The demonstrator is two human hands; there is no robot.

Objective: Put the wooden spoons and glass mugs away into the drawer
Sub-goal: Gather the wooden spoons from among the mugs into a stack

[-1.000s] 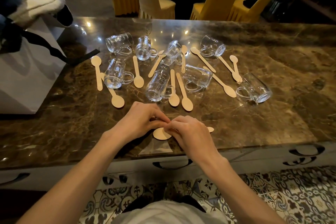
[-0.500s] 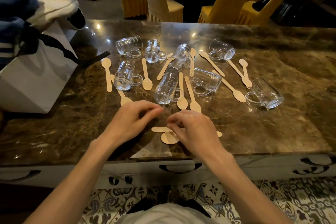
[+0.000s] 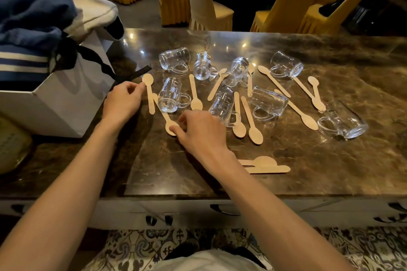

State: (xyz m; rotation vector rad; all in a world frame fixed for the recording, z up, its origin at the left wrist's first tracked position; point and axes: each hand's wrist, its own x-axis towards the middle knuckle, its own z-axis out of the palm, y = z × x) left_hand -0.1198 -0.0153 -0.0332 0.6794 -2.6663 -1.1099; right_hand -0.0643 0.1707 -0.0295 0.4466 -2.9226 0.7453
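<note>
Brown marble counter [image 3: 330,160], with pale flat wooden spoons and clear glass mugs scattered on their sides across it; nothing is in the drawer yet. The white drawer front with a dark handle [image 3: 222,210] sits shut under the near edge.

The left hand [image 3: 124,100] is beside the far-left wooden spoon [image 3: 149,90]. Its fingertips are loosely curled right at the bowl's edge; I cannot tell whether they grip it. That spoon's long axis runs near-to-far with the bowl at the far end, so the hand meets it side-on.

The right hand [image 3: 201,131] has thumb and forefinger closed narrowly on the bowl of the slanted wooden spoon [image 3: 164,114]. The handle points away up-left and its tip lies just beside the far-left spoon. A tipped glass mug with a handle [image 3: 169,95] lies just right of both handles.

Two more wooden spoons, a gathered pair [image 3: 267,166], lie crosswise near the front edge, right of the right forearm.

Judgement: each hand takes the spoon nearest it. The slanted one needs pulling back toward the person, clear of the mug.
</note>
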